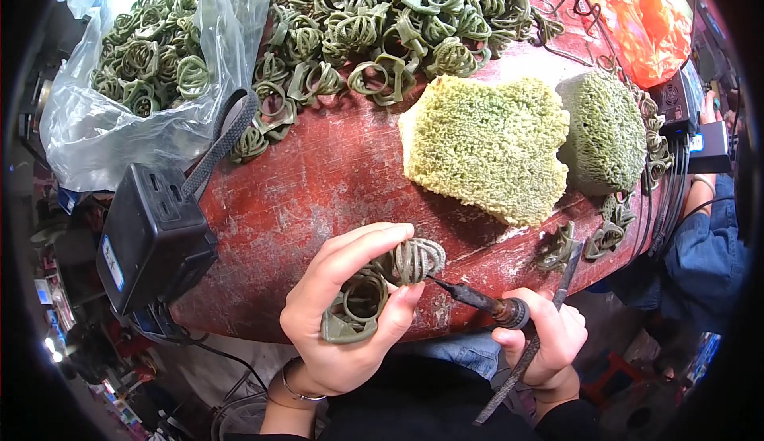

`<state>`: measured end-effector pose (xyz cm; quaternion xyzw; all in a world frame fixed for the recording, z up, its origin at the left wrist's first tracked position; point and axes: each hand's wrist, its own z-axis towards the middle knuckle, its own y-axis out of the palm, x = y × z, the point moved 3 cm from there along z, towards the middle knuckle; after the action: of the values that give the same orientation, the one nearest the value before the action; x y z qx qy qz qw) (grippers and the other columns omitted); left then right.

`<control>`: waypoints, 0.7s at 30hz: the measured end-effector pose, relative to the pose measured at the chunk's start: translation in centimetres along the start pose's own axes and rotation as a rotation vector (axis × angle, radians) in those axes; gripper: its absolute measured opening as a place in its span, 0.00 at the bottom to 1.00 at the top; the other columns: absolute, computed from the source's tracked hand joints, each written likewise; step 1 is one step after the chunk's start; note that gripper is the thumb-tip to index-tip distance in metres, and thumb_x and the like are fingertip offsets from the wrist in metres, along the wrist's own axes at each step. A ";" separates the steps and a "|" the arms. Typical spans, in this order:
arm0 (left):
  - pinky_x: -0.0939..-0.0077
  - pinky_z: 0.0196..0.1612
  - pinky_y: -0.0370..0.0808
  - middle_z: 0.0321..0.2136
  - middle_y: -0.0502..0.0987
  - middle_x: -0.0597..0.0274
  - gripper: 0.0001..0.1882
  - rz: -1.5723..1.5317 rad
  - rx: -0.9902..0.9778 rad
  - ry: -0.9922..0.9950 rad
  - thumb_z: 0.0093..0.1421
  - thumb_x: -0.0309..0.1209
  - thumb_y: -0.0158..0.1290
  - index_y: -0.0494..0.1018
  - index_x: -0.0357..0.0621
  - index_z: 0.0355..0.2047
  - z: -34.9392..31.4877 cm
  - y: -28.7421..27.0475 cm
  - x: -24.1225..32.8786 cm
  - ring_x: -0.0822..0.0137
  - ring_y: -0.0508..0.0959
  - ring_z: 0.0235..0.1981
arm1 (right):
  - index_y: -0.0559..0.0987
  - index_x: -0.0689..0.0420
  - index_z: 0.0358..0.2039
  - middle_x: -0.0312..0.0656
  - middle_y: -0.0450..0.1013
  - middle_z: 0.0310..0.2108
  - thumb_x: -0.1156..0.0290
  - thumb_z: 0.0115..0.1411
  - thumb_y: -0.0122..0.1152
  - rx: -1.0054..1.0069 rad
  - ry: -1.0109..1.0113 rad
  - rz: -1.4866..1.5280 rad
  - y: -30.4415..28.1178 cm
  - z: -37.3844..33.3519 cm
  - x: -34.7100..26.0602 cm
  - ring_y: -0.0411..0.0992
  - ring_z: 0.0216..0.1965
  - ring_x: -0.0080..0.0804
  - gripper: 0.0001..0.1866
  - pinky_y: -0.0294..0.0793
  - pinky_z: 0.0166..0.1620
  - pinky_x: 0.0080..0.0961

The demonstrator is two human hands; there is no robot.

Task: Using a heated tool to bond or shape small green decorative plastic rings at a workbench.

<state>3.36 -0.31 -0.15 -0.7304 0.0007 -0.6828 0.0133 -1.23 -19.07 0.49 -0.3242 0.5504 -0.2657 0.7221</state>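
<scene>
My left hand (334,353) is closed on a green wax ring piece (350,325) above the near edge of the red table. A ribbed, domed part (419,260) stands out between thumb and forefinger; I cannot tell whether it belongs to the same piece. My right hand (549,333) grips a pen-like tool (477,298) with a dark tapered tip, resembling a soldering iron or wax pen. Its tip meets or nearly meets the ribbed part. A long, thin grey file (517,373) is also held in the right hand, slanting across the fingers.
Many green rings (350,27) are heaped at the back of the table (310,186). A plastic bag (72,134) of rings and a black box (151,234) stand left. Two green-yellow porous blocks (485,146) (609,130) lie right, with several loose rings (605,238) near the edge. Another person's sleeve (708,258) shows beyond.
</scene>
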 end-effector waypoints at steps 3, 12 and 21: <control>0.73 0.45 0.69 0.40 0.73 0.48 0.21 0.005 0.000 0.005 0.45 0.17 0.56 0.69 0.31 0.42 0.0 0.0 0.1 0.61 0.74 0.42 | 0.73 0.64 0.32 0.37 0.68 0.15 0.59 0.49 0.65 -0.002 0.005 0.001 -0.1 0.0 -0.1 0.69 0.15 0.29 0.20 0.69 0.20 0.22; 0.74 0.44 0.70 0.39 0.73 0.49 0.20 0.031 0.002 0.002 0.46 0.17 0.57 0.70 0.31 0.42 0.1 0.0 0.0 0.63 0.75 0.39 | 0.74 0.60 0.34 0.38 0.69 0.16 0.53 0.51 0.61 0.018 0.058 -0.050 -0.2 -0.8 0.1 0.70 0.15 0.32 0.22 0.70 0.20 0.23; 0.76 0.43 0.71 0.39 0.73 0.49 0.20 0.001 0.010 -0.015 0.47 0.18 0.57 0.69 0.31 0.42 0.0 0.0 0.0 0.63 0.74 0.40 | 0.74 0.61 0.34 0.38 0.68 0.16 0.55 0.51 0.62 0.014 0.032 -0.049 -0.1 -0.6 0.2 0.70 0.15 0.32 0.21 0.70 0.20 0.23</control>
<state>3.40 -0.36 -0.18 -0.7354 -0.0024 -0.6774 0.0174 -1.71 -19.38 0.33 -0.3281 0.5518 -0.2925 0.7087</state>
